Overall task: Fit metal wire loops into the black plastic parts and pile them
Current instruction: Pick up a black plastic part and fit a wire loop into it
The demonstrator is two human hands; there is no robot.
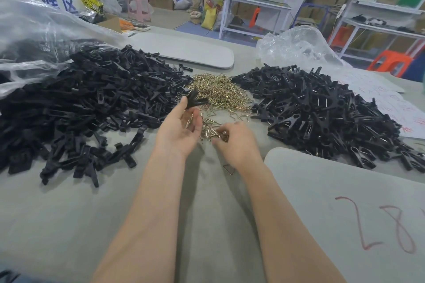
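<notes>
The left hand (181, 126) is lifted, palm turned inward, with a black plastic clip part (195, 99) pinched at its fingertips, held up clear of the table so its open end faces the other hand, ready, I'd judge, to take a loop. The right hand (234, 139) is low on the grey table covering (184, 202), fingers curled down into the near edge of the scattered brass-coloured wire loops (218, 92); it seems to be picking one out, though whether it has one gripped I cannot tell. The loops lie just beyond both hands, in the middle, within easy reach of either. To the left of the left hand sprawls the heap of bare black parts (92, 99), spilling from a clear plastic bag (30, 37). To the right of the right hand is the pile of fitted parts (317, 108), wire glinting in them, so each piece travels left to right. One stray loop (229, 169) sits beside the right wrist.
</notes>
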